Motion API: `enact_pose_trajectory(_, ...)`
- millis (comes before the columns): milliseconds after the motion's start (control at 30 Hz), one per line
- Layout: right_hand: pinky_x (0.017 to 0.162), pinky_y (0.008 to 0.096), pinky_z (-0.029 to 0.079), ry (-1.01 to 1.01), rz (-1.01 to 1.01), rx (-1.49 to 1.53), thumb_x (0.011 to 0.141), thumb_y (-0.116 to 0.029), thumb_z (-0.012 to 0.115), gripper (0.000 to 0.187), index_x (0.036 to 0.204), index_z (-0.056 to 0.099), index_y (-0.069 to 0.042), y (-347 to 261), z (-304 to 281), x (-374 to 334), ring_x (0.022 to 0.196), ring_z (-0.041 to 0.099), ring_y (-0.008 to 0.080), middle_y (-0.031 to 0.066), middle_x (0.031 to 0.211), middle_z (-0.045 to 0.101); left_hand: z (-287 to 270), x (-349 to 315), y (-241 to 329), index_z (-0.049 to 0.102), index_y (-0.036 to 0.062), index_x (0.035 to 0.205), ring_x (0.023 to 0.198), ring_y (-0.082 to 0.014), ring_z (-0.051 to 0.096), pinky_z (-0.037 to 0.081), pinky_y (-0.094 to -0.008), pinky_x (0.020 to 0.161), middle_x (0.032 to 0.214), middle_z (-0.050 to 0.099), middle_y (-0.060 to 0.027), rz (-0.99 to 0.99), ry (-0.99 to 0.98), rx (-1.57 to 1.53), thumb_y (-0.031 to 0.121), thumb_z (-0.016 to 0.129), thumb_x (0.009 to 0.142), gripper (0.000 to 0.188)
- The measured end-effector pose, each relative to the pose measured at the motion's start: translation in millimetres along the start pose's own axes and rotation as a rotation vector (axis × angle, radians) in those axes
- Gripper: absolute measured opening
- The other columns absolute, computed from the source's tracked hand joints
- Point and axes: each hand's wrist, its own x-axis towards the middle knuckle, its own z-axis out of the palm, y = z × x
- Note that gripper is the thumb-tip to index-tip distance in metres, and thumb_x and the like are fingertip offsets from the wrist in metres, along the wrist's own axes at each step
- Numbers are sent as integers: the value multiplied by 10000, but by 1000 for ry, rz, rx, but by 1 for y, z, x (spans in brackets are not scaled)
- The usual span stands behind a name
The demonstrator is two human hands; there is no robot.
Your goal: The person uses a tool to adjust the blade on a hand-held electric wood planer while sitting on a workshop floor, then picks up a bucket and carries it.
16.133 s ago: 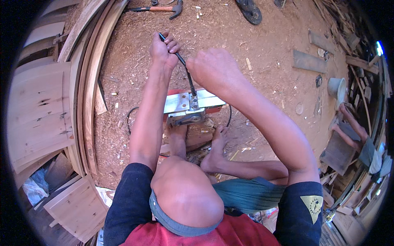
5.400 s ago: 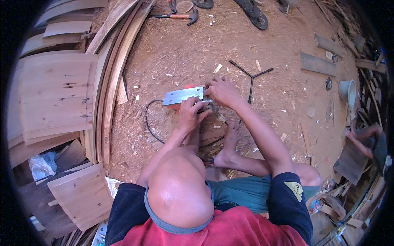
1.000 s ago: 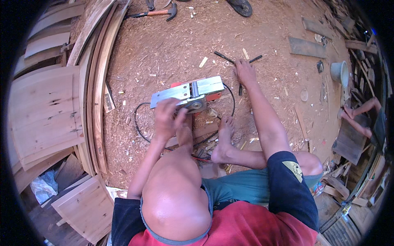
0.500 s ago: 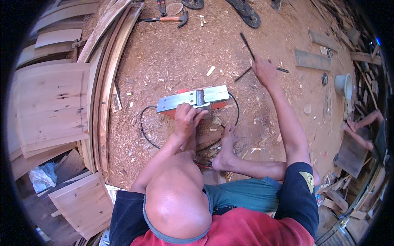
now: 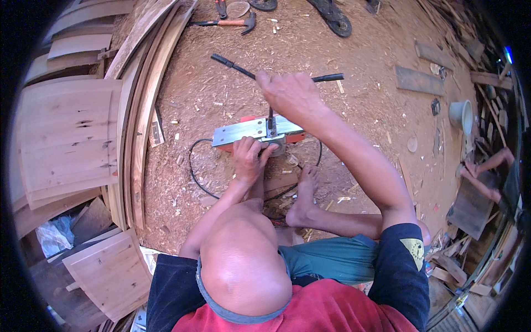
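One planer [image 5: 238, 133], sole up, lies on shaving-strewn ground [image 5: 354, 55] ahead of bare foot [image 5: 302, 202]. Right hand [image 5: 293, 97]: fingers closed around hub of black three-armed wrench [image 5: 235, 66]; wrench shaft meets planer's cutter slot [image 5: 271, 133]. Left hand [image 5: 249, 159]: fingers bent, touching planer's near side; clamping cannot be told. Cord [image 5: 190, 163] loops left of planer. Hammer [image 5: 238, 22] lies well beyond planer.

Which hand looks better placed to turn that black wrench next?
Right, probably: the right grip holds the Y-shaped wrench, one end at the cutter slot of the upturned electric planer. The left grip is at the planer's near side.
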Motion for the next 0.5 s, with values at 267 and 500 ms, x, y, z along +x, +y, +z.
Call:
enact_pose_trajectory(267, 482, 366, 521, -44, 2, -69, 880, -121, 524, 106, 929, 560, -33, -25, 11, 7, 583, 687, 255, 107, 618, 658, -7, 15, -27, 658, 66, 820, 767, -261, 578, 414, -378, 708, 780, 614, -91, -116, 140, -82, 212, 728, 819, 162)
enact_pose_trajectory(500, 592, 336, 546, -370, 18, -75, 814, -104, 629, 104, 870, 703, -56, -43, -8, 28, 765, 714, 227, 85, 781, 715, -9, 125, -62, 511, 14, 1254, 922, -271, 628, 497, -375, 801, 1102, 627, -153, -865, 269, -1207, 371, 384, 1033, 438)
